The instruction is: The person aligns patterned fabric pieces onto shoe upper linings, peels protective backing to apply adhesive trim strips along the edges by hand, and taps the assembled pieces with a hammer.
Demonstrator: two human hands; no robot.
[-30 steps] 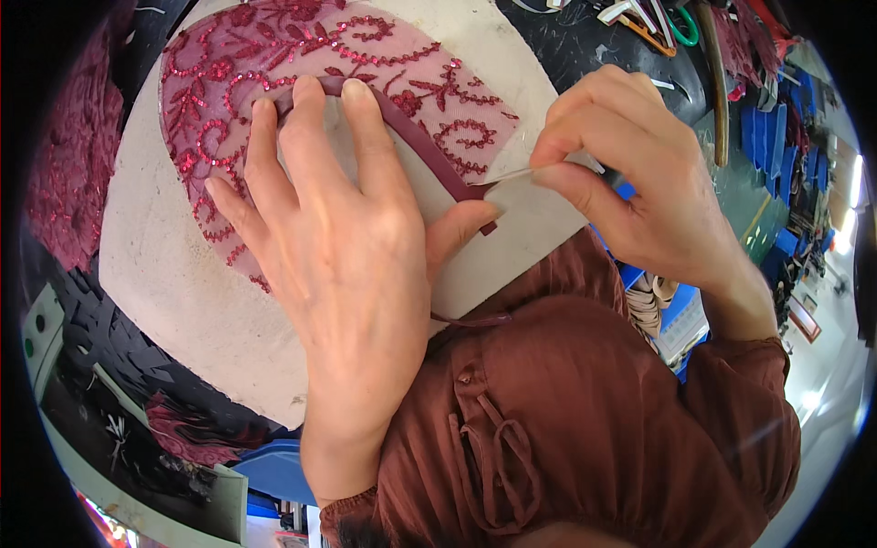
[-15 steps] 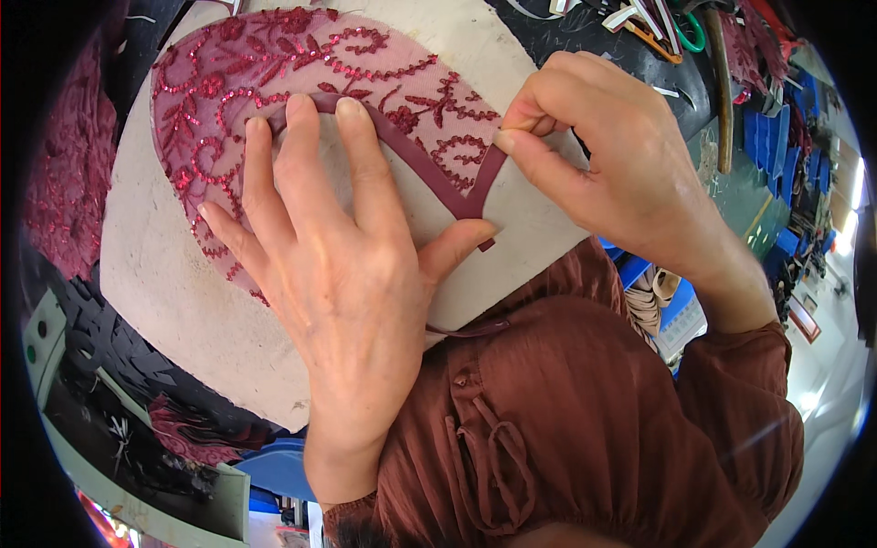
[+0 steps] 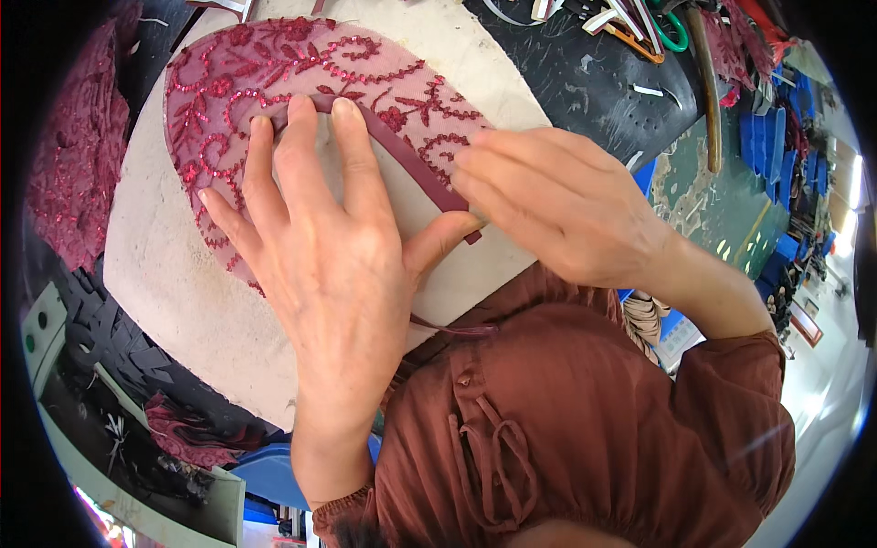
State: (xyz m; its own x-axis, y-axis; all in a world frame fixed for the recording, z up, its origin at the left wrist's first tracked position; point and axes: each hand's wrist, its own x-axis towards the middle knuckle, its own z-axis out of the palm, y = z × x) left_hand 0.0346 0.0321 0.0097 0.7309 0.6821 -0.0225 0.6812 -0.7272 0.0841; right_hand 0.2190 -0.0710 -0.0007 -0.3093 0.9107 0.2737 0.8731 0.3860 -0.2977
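A curved piece of red lace (image 3: pixel 274 82), stitched with sequins in leaf and scroll patterns, lies flat on a pale work board (image 3: pixel 174 274). A dark red strip (image 3: pixel 416 164) of trim runs along the inner edge of the lace, from under the fingertips of the left hand down to a cut end near the thumb of that hand.

The left hand (image 3: pixel 333 265) lies flat and spread on the lace and the board, palm down, fingers fanned out; its first two fingertips press on the upper end of the strip and its thumb reaches toward the lower end. It pins the work down rather than gripping anything.

The right hand (image 3: pixel 562 205) comes in from the right with fingers bent and close together, their tips on the lower part of the strip just beside the left thumb. Whether it pinches the strip or only presses on it cannot be told.

A thin dark thread (image 3: pixel 452 327) trails from below the left hand toward the person's brown blouse (image 3: pixel 585 429).

Beyond the board lies a dark mat (image 3: pixel 585 82), with scissors with green handles (image 3: pixel 671 32) at its far edge. More red lace (image 3: pixel 78 155) lies at the left.
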